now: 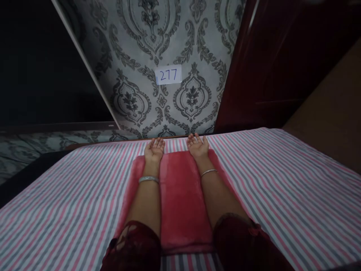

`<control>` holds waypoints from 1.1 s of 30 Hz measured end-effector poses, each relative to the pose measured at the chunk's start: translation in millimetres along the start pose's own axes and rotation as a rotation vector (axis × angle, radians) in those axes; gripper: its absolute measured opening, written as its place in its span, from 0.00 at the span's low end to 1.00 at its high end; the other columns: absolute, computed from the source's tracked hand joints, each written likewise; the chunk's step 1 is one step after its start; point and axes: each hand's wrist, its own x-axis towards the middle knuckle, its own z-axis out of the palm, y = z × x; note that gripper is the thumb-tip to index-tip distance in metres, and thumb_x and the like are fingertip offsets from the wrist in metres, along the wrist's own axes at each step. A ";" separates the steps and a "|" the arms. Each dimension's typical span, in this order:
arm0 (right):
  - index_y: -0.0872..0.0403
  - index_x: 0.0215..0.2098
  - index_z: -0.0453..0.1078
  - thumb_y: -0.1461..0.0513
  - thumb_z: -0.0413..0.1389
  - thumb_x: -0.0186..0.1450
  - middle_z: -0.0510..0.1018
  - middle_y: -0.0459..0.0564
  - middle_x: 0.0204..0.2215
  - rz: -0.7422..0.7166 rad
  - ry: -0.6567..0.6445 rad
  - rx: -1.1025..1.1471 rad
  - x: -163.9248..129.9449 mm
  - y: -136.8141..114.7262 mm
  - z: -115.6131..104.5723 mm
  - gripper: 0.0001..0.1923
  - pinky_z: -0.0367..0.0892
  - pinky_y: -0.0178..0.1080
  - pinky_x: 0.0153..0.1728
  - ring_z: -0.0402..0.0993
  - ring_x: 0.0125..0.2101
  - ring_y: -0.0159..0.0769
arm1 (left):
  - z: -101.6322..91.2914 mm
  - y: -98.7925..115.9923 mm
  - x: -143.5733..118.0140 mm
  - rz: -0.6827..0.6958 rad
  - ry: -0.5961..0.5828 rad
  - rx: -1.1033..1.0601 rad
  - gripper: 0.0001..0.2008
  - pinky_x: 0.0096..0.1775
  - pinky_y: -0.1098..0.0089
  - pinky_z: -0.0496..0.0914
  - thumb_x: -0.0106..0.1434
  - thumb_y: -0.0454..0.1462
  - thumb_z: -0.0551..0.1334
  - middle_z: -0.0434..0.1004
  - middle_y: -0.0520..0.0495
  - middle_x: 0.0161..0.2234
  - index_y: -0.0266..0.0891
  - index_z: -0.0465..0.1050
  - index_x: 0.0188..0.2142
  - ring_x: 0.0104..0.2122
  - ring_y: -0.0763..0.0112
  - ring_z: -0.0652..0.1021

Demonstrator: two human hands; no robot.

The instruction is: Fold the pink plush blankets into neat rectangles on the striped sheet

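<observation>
Both my forearms stretch forward over a folded red cloth (180,195) that lies on a striped sheet (282,195). My left hand (154,149) rests palm up at the cloth's far left corner, fingers apart and holding nothing. My right hand (198,146) lies palm up at the far right corner, also with fingers spread and nothing in it. Each wrist carries a silver bangle. Dark red sleeves cover my upper arms at the bottom of the view.
The pink, grey and white striped sheet covers a bed. Behind it stands a grey patterned wall (180,45) with a white label (168,75) reading 277. A dark red wooden panel (276,64) rises at the right; a dark area lies at the left.
</observation>
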 end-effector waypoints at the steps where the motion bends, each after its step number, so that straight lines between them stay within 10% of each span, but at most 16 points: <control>1: 0.49 0.41 0.67 0.51 0.42 0.72 0.76 0.49 0.34 -0.010 0.006 -0.005 -0.3 -2.8 -0.4 0.17 0.75 0.37 0.32 0.76 0.33 0.33 | -2.0 5.9 0.3 0.014 0.002 -0.001 0.07 0.40 0.63 0.77 0.62 0.32 0.53 0.76 0.41 0.36 0.39 0.70 0.34 0.36 0.65 0.79; 33: 0.53 0.44 0.69 0.50 0.43 0.73 0.77 0.53 0.36 0.044 -0.011 -0.084 -11.4 -41.6 -5.7 0.19 0.74 0.35 0.28 0.75 0.33 0.35 | -15.8 19.4 4.7 0.005 -0.031 0.030 0.08 0.38 0.65 0.75 0.62 0.31 0.53 0.77 0.40 0.37 0.38 0.71 0.37 0.36 0.65 0.79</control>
